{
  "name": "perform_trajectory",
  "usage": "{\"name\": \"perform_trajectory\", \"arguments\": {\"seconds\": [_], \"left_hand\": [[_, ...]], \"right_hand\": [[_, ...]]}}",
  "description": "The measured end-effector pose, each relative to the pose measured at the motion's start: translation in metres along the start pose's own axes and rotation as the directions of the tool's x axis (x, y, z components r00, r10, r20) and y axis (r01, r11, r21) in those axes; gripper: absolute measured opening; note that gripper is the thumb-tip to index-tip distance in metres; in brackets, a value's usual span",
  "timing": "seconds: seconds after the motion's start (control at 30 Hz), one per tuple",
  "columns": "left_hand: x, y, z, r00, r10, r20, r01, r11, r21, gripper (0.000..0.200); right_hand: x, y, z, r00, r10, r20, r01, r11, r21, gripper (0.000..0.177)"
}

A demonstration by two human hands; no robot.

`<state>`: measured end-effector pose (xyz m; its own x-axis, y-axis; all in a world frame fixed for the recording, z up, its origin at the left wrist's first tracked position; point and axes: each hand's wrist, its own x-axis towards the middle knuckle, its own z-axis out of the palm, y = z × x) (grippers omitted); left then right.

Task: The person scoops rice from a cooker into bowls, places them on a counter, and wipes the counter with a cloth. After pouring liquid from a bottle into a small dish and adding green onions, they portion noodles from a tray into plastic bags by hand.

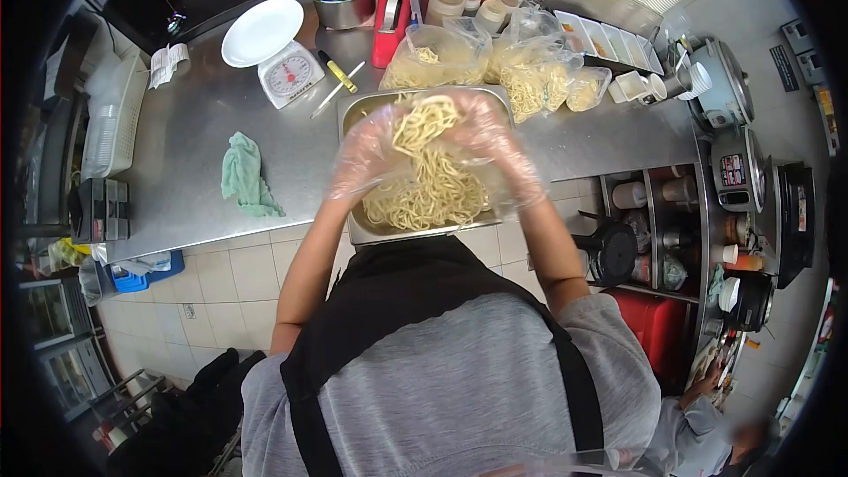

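Note:
Thick yellow noodles (428, 199) fill the lower part of a rectangular metal tray (353, 110) in front of me. Above the tray, both hands wear clear plastic gloves and lift a clump of noodles, with strands hanging down to the pile. My left hand (375, 143) closes on the clump from the left side. My right hand (484, 128) is closed at the clump's right side; its fingertips are partly hidden by the noodles and the loose glove.
Bags of noodles (530, 88) lie behind the tray, near sauce bottles (446, 4). A kitchen scale (290, 75), a marker (337, 72), a green cloth (246, 175) and a pot of limes (344, 9) stand leftward. A co-worker (698, 428) is at lower right.

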<state>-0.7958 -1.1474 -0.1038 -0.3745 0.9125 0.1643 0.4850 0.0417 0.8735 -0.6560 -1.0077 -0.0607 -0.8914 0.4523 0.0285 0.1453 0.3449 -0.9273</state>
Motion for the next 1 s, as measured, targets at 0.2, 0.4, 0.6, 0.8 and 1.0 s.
{"name": "perform_trajectory", "arguments": {"seconds": [0.2,0.4,0.6,0.8,1.0], "left_hand": [[0.004,0.077,-0.039,0.997,0.041,-0.072,-0.049,0.993,-0.108,0.043],[0.014,0.069,-0.034,0.988,0.154,-0.03,-0.155,0.939,-0.308,0.043],[0.005,0.064,-0.026,0.993,0.119,0.01,-0.119,0.992,-0.042,0.048],[0.003,-0.006,-0.017,0.935,-0.295,0.198,0.131,0.804,0.579,0.075],[-0.013,-0.126,0.048,0.968,-0.144,0.206,0.027,0.874,0.486,0.097]], "right_hand": [[-0.009,-0.046,-0.037,0.961,-0.177,-0.211,0.187,0.982,0.026,0.031],[-0.022,-0.057,-0.038,0.987,-0.117,-0.111,0.077,0.945,-0.319,0.038],[-0.026,-0.016,-0.048,0.959,-0.1,0.265,0.215,0.865,-0.454,0.055],[-0.029,0.062,-0.058,0.961,0.245,0.131,-0.184,0.914,-0.362,0.066],[-0.015,0.074,-0.013,0.918,0.372,0.136,-0.39,0.908,0.151,0.077]]}}
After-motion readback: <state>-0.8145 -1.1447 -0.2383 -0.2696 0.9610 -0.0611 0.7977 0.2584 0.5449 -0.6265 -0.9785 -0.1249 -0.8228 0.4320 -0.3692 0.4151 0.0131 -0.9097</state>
